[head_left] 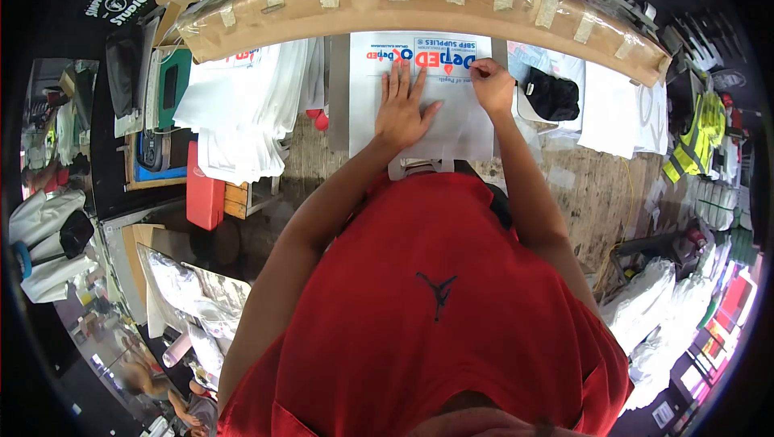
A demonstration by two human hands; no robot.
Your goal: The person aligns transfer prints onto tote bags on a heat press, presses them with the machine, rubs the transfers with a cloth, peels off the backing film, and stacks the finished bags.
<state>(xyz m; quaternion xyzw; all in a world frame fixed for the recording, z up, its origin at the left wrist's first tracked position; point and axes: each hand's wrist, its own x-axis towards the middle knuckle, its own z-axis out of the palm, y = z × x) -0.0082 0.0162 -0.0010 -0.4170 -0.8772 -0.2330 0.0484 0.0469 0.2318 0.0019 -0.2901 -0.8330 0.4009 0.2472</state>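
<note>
A white bag (463, 126) with red and blue print lies flat on a grey board (339, 106), in front of the person. The left hand (403, 113) is spread out on the bag and grips nothing. The right hand (494, 86) has thumb and finger close together by the print, but I cannot tell if they pinch anything. A pile of white bags (238, 114) is on the left

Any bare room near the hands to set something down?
Printed white bag: patch between left hand and right hand. Worn brown wooden planks: right of the right forearm, below the black fabric item in view; some scraps. Crowded: left, stacked white printed bags.
</note>
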